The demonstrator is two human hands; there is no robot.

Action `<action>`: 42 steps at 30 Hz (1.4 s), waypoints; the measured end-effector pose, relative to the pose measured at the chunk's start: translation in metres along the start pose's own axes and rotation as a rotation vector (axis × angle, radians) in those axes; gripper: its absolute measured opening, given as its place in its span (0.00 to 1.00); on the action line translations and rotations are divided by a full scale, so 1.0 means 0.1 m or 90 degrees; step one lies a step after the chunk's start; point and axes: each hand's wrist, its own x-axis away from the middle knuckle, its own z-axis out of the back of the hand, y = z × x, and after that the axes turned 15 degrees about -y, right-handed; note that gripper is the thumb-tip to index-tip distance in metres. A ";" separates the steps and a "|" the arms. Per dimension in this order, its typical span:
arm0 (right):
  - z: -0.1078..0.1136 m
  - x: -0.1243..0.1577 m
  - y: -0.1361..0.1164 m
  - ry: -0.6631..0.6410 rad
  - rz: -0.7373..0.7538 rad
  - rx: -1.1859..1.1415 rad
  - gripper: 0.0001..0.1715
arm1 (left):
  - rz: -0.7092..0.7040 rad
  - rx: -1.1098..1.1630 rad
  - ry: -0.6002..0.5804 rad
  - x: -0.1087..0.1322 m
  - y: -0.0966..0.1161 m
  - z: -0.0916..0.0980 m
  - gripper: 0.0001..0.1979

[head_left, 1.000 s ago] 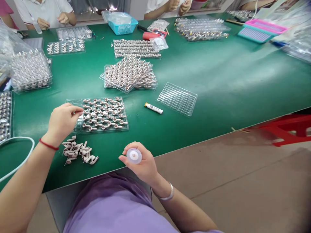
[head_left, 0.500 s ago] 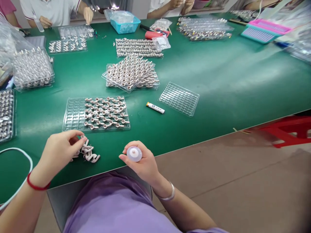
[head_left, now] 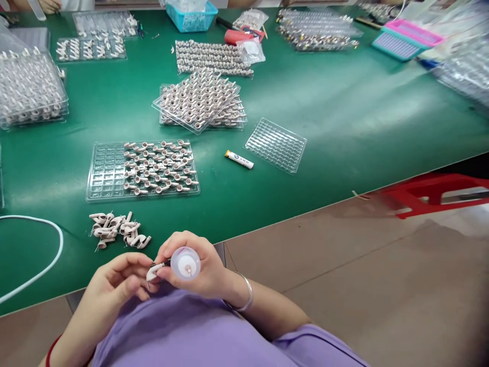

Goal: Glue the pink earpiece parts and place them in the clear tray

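Observation:
My right hand (head_left: 200,267) is wrapped round a syringe (head_left: 185,263), with its round translucent end facing up at me and a white centre inside. The syringe's far end is hidden under my fingers. Close beside it, my left hand (head_left: 124,280) has its fingers curled at a small white earbud shell (head_left: 154,271). The tips of my right thumb and forefinger touch that shell too. Just beyond my hands lies a loose pile of similar earbud shells (head_left: 114,227), with thin wires sticking out. A clear tray (head_left: 107,173) behind the pile holds rows of these shells on its right part.
Stacked filled trays (head_left: 202,102) sit farther back, near a white marked tube (head_left: 239,159) and a bare clear tray (head_left: 277,145). A white cable (head_left: 57,244) loops at left. A blue basket (head_left: 193,19) stands at the back; a red stool (head_left: 431,196) is beyond the table edge.
My left hand has left the pile with an earbud shell and come right, beside my right hand. The syringe has moved left and closer to me. The view has tilted down.

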 end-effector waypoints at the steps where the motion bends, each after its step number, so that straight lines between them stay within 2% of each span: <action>1: 0.00 0.01 0.01 -0.014 0.011 0.011 0.15 | 0.021 0.023 -0.007 -0.01 -0.01 0.00 0.14; 4: -0.01 0.00 0.02 -0.042 0.027 0.043 0.14 | 0.058 -0.020 -0.008 -0.03 -0.02 -0.04 0.13; 8: 0.01 0.01 -0.05 -0.033 -0.054 0.095 0.18 | -0.001 -0.237 0.017 0.06 -0.02 -0.06 0.11; 11: 0.05 0.07 -0.09 -0.060 -0.126 0.166 0.25 | -0.127 -0.521 0.167 0.16 -0.10 0.00 0.08; 14: 0.06 0.15 -0.06 -0.090 -0.117 0.248 0.27 | -0.307 -0.836 0.318 0.24 -0.22 0.12 0.12; 16: 0.04 0.17 -0.02 -0.084 -0.064 0.286 0.27 | -0.360 -1.010 0.342 0.27 -0.29 0.21 0.16; 18: 0.02 0.18 0.03 -0.078 -0.003 0.327 0.26 | -0.361 -1.111 0.334 0.29 -0.33 0.27 0.18; 23: 0.03 0.18 0.10 -0.085 0.075 0.385 0.27 | -0.351 -1.116 0.330 0.28 -0.35 0.28 0.18; 42: 0.05 0.19 0.11 -0.102 0.067 0.430 0.29 | -0.323 -1.057 0.337 0.27 -0.39 0.27 0.19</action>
